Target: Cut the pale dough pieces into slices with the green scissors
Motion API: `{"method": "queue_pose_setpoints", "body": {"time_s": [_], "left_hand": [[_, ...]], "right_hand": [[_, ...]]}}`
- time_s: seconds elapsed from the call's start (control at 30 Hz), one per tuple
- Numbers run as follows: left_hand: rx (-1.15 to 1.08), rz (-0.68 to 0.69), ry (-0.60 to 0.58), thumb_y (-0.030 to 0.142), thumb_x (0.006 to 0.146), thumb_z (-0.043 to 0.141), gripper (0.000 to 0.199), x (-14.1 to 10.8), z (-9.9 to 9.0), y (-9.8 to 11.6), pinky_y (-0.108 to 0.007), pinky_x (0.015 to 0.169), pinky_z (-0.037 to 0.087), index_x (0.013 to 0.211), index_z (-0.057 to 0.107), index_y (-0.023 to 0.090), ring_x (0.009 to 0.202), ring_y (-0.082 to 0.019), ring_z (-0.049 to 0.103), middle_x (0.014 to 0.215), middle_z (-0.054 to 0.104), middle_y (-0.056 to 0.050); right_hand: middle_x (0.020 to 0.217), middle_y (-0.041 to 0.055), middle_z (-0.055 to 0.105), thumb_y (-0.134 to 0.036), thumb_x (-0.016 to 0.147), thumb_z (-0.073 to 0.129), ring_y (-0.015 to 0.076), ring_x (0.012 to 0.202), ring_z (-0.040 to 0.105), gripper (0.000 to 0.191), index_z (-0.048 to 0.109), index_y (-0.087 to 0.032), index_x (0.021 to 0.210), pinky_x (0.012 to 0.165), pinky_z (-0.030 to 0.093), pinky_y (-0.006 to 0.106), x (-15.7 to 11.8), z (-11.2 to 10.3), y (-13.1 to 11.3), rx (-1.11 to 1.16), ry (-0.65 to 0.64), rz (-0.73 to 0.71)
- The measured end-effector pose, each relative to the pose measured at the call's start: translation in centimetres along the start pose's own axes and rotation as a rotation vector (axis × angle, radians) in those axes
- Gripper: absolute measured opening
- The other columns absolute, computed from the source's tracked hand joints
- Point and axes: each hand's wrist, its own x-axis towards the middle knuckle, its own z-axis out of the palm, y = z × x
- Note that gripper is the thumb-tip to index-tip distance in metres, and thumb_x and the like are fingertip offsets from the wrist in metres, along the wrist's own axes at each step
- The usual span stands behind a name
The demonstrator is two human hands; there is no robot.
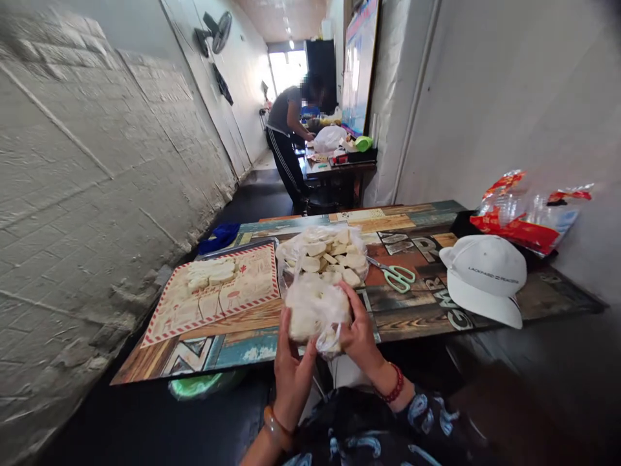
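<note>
A: In the head view, what are the surfaces like?
B: The tabletop (pixel 412 316) has a patchwork of wood-look planks, brown and teal, with bold letters. Toward its left edge lies flat paper (pixel 177 317) with a red-striped border, bearing a clump of pale pieces (pixel 216 272). A rounded white cap (pixel 485 278) sits toward the right end.
A: And the middle?
B: A big bag (pixel 290 247) of thin, wrinkled, clear plastic, full of thick, pale, round-edged slices. Scissors (pixel 398 279) with pale green loops lie just right of it.
A: The hands?
B: The left hand (pixel 292 362) and right hand (pixel 361 333) are both clamped on a small bag (pixel 315 304), at the tabletop's near edge, before the big bag.
A: How does it look?
B: Cloudy, crumpled film over chunky off-white contents, bunched by the right fingers. I can't make out single pieces.
</note>
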Motion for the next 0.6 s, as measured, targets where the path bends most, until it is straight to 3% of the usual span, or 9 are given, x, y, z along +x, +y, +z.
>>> {"method": "queue_pose_setpoints", "body": {"time_s": [0.1,0.2,0.33,0.47,0.6], "left_hand": [[0.021,0.099,-0.017,0.050,0.086,0.063,0.078,0.8,0.6,1.8,-0.047,0.118,0.035,0.151,0.031,0.022,0.143,-0.031,0.040,0.157,0.037,-0.014],[0.040,0.191,-0.062,0.048,0.085,0.064,0.075,3.2,2.9,3.3,-0.046,0.121,0.030,0.150,0.035,0.023,0.146,-0.031,0.036,0.156,0.038,-0.013],[-0.028,0.235,-0.193,0.039,0.087,0.063,0.067,7.4,8.4,4.3,-0.046,0.120,0.031,0.147,0.037,0.022,0.142,-0.029,0.040,0.152,0.042,-0.013],[-0.112,0.208,-0.314,0.033,0.083,0.065,0.067,11.8,14.4,4.6,-0.046,0.117,0.035,0.144,0.040,0.017,0.136,-0.029,0.047,0.147,0.047,-0.017],[-0.133,0.146,-0.364,0.027,0.079,0.066,0.067,14.8,19.4,4.4,-0.045,0.116,0.035,0.141,0.043,0.014,0.132,-0.029,0.049,0.142,0.051,-0.017]], "right_hand": [[0.144,0.0120,0.054,-0.038,0.082,0.060,0.0302,0.135,0.049,0.065,0.045,-0.021,0.144,0.116,0.037,0.044,0.8,-1.3,-1.9,-0.034,0.032,-0.068],[0.145,0.0122,0.052,-0.039,0.083,0.059,0.0292,0.134,0.050,0.066,0.042,-0.021,0.145,0.114,0.039,0.044,2.6,-3.3,-2.5,-0.013,0.095,-0.109],[0.147,0.0129,0.050,-0.040,0.089,0.052,0.0267,0.132,0.051,0.063,0.037,-0.022,0.148,0.110,0.044,0.044,5.8,-7.1,-1.4,-0.013,0.207,-0.142],[0.139,0.0145,0.058,-0.040,0.091,0.052,0.0279,0.124,0.057,0.056,0.046,-0.020,0.142,0.105,0.046,0.048,10.2,-11.2,1.2,-0.111,0.328,-0.122],[0.126,0.0146,0.066,-0.042,0.091,0.050,0.0288,0.117,0.061,0.052,0.053,-0.018,0.137,0.101,0.048,0.050,14.4,-14.7,4.1,-0.192,0.355,-0.168]]}}
